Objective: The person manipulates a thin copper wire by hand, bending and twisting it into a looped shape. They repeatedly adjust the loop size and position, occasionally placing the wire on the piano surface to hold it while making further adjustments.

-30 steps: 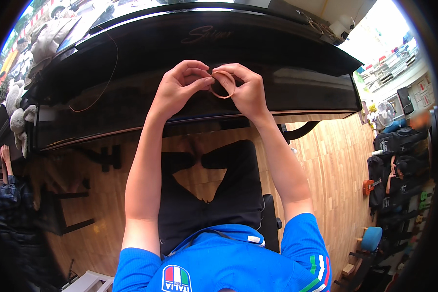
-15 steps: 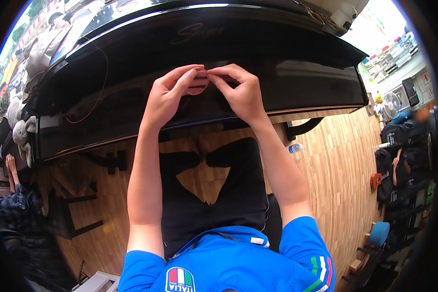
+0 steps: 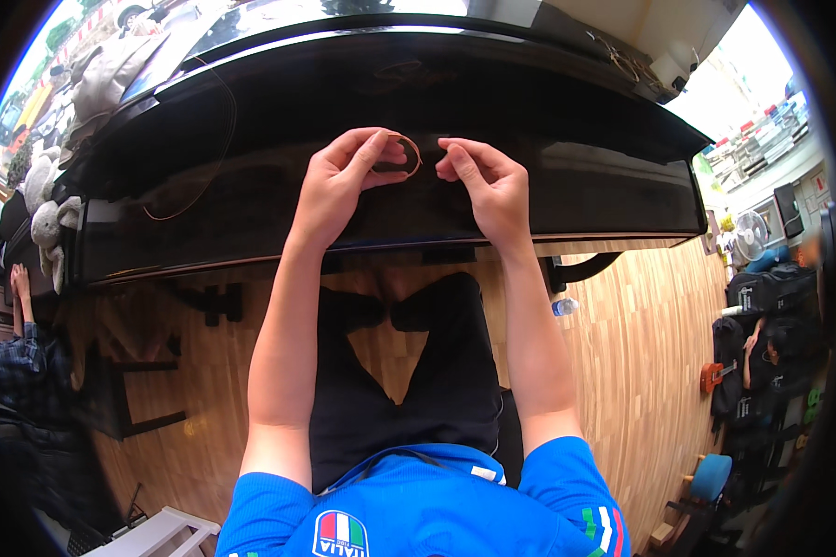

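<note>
My left hand (image 3: 339,181) pinches a thin copper-coloured loop of wire (image 3: 419,158) between thumb and fingers, above the closed glossy black piano lid (image 3: 576,200). The loop stands tilted, its round edge toward my right hand. A short gap to the right, my right hand (image 3: 492,181) is closed, fingertips near the thumb. Whether something very thin is between them is too small to make out. To the left, a long, thin copper-coloured wire (image 3: 235,107) curves over the black lid. I cannot see whether it joins the loop.
Grey plush toys (image 3: 46,223) sit at the piano's left end, near another person's hands (image 3: 20,281). A bottle (image 3: 565,306) lies on the wooden floor. Black bags, a small orange-brown guitar (image 3: 711,378), a blue stool (image 3: 711,476) and a fan (image 3: 751,232) stand to the right.
My right hand has come away from the loop and moved right. The loop stays in my left hand, now turned to show a more open ring.
</note>
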Motion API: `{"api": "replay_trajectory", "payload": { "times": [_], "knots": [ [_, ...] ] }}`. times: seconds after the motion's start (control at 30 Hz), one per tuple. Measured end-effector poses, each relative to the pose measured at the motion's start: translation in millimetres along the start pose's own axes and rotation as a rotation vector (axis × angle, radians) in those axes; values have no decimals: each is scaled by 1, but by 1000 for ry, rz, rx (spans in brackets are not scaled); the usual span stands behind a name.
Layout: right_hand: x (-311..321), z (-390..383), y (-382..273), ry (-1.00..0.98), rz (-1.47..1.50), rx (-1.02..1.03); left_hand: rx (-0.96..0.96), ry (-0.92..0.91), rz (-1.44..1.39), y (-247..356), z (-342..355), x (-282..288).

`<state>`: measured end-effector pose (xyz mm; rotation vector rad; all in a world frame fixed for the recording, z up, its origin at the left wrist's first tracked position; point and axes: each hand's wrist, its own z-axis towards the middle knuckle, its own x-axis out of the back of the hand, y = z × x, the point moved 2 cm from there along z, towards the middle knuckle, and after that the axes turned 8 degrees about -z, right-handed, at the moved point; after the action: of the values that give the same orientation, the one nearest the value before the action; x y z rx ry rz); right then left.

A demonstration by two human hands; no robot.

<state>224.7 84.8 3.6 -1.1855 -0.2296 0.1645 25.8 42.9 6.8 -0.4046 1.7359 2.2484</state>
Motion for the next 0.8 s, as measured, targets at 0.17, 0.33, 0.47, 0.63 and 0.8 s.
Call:
{"api": "replay_trajectory", "payload": {
  "times": [0.17, 0.33, 0.47, 0.63, 0.8],
  "knots": [
    [0, -1, -2, 52, -33, 13, -85, 21, 96, 1, -1, 0],
    [0, -1, 0, 61, -12, 13, -152, 46, 259, 20, 4, -4],
    [-1, 0, 0, 74, 7, 45, -426, 104, 534, 74, 48, -17],
    [4, -1, 0, 87, -13, 32, -256, 205, 715, 128, 133, -24],
    [-3, 2, 0, 75, -18, 31, -163, 272, 982, 123, 216, 17]
  ]
}}
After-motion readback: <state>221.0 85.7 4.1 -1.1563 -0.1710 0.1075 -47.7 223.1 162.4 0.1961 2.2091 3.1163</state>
